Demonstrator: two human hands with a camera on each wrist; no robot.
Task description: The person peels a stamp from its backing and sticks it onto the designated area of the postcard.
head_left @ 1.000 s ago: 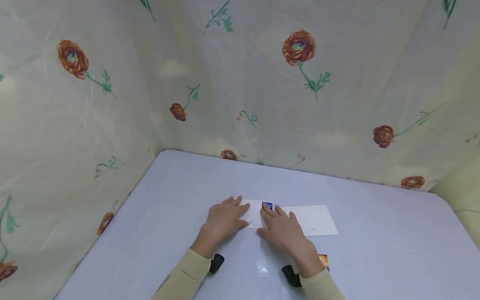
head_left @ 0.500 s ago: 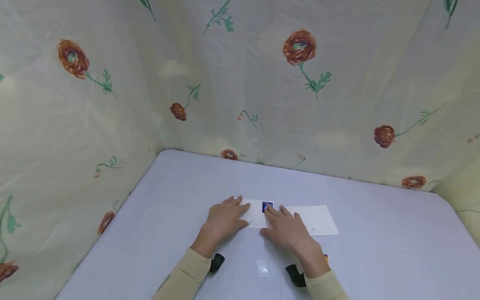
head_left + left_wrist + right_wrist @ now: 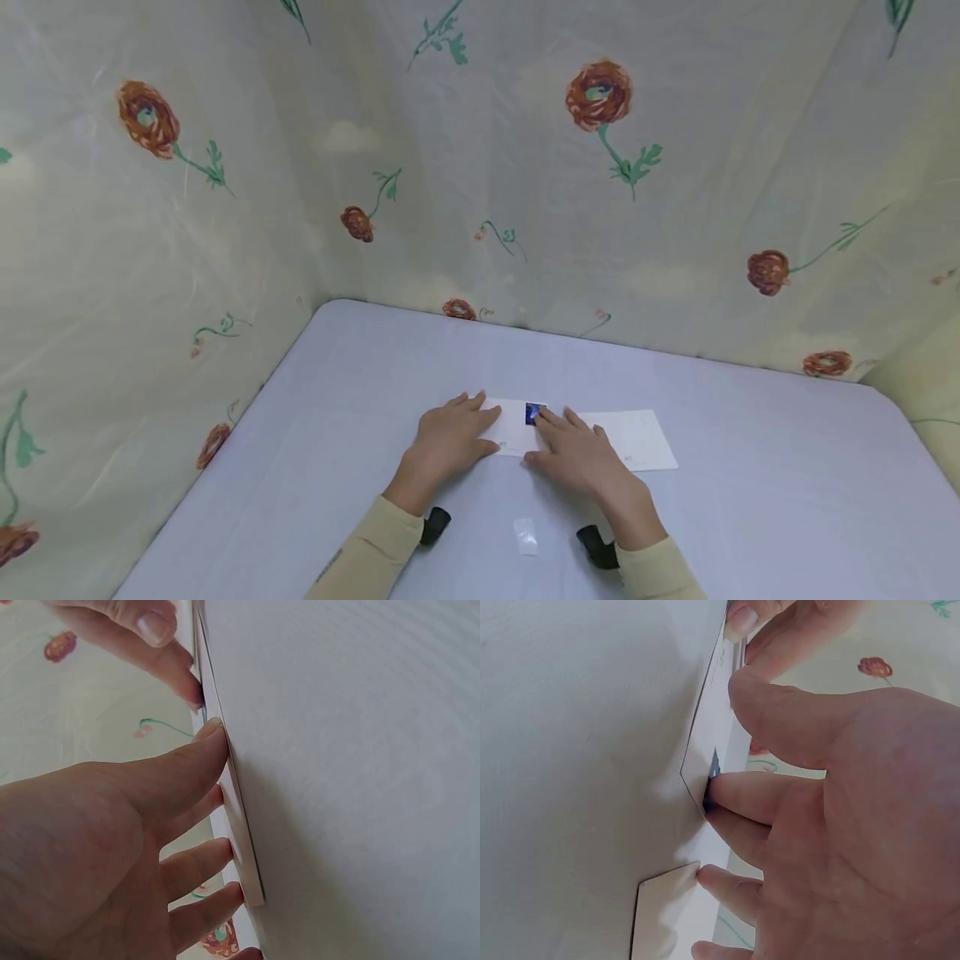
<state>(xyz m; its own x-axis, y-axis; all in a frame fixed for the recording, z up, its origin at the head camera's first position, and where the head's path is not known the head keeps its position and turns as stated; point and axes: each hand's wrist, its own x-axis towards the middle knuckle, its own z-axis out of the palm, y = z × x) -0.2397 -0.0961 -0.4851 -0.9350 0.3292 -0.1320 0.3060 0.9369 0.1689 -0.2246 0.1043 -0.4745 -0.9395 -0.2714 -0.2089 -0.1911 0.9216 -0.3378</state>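
Note:
A white envelope-like card point(image 3: 513, 435) lies flat on the table, bearing a small blue square stamp-like picture point(image 3: 533, 412) at its upper right corner. My left hand point(image 3: 446, 442) rests on that card's left part, fingers spread. With extended fingers, my right hand point(image 3: 576, 454) touches the blue square's lower right edge, covering part of it. In the right wrist view two fingertips press on the blue square point(image 3: 714, 769). A second white card point(image 3: 637, 437) lies to the right, partly beneath my right hand. In the left wrist view the thumb point(image 3: 202, 754) meets the first card's near edge.
A small clear plastic piece point(image 3: 527, 537) lies on the pale table point(image 3: 375, 367), between my forearms. Black camera mounts point(image 3: 597, 547) stick out at the wrists. A flowered curtain point(image 3: 480, 167) hangs behind and beside the table.
My right hand has slid a little to the right, uncovering more of the blue square. An orange picture by the right wrist is now hidden by the arm. My left hand stays put.

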